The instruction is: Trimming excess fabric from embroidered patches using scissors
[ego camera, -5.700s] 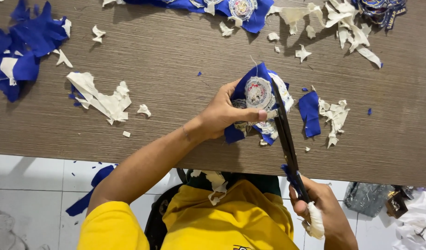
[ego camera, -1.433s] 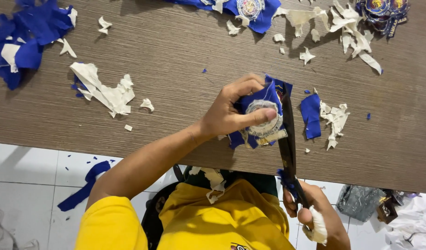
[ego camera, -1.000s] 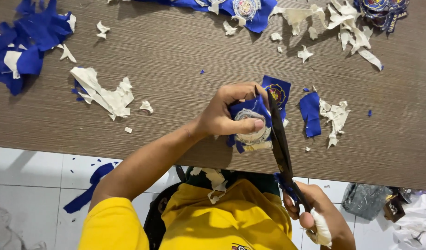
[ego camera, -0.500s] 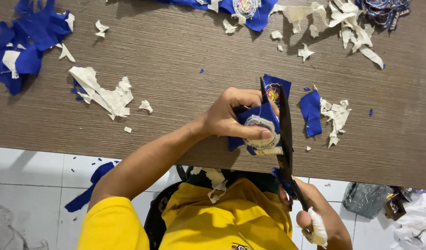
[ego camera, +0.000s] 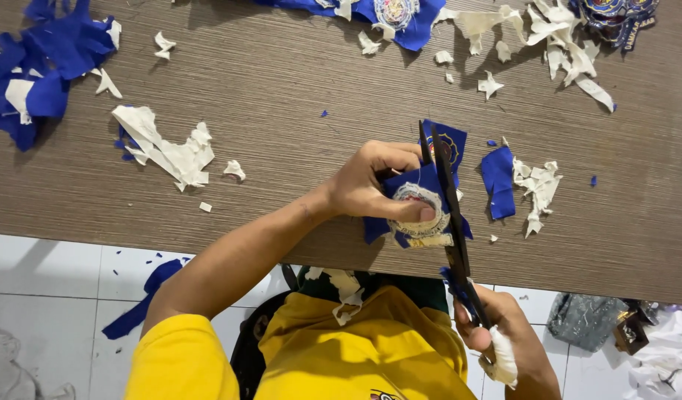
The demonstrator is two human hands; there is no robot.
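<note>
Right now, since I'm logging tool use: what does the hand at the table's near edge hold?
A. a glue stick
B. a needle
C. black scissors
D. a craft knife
C: the right hand grips the handles of black scissors, whose blades run across the blue embroidered patch that the left hand holds.

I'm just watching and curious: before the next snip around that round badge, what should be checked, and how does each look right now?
1. Left hand pinches the blue cloth firmly: ok.
2. Fingertip away from the scissors blades: not ok, it lies right beside them.
3. Blades open: ok.
4. Right hand on the handles: ok.
5. Blade edge following the badge outline: cannot tell.
</note>
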